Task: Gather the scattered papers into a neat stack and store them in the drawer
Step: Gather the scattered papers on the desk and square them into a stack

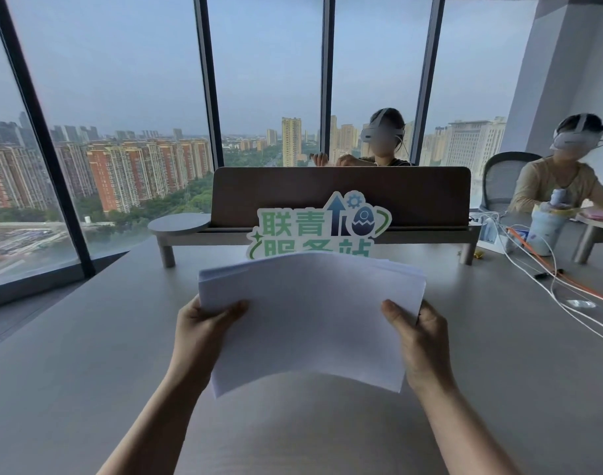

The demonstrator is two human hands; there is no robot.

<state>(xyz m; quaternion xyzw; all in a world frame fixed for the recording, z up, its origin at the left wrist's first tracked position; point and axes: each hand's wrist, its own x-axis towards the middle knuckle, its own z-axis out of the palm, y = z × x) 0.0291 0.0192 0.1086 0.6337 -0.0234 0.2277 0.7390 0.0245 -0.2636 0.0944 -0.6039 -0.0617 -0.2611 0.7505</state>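
1. Left hand [204, 332] is gripping the left edge of the paper stack [310, 317]: thumb lying on top of the top sheet, remaining fingers curled out of sight beneath the stack.
2. Right hand [421, 341] is gripping the right edge the same way: thumb on top, pointing inward, fingers hidden below the sheets.
3. Stack is sitting between the two thumbs, held above the grey desk [87, 354]; I can't tell whether its near edge is touching the desktop.
4. Sheets are bowing upward between the hands; the far edges are fanning slightly, so the stack is looking not fully squared.
5. Beyond the fingertips, the far edge of the stack is covering the bottom of a green-and-blue cutout sign [318, 226], which is standing in front of a brown desk divider [341, 193].
6. White and orange cables [553, 286] are lying well right of the right hand.
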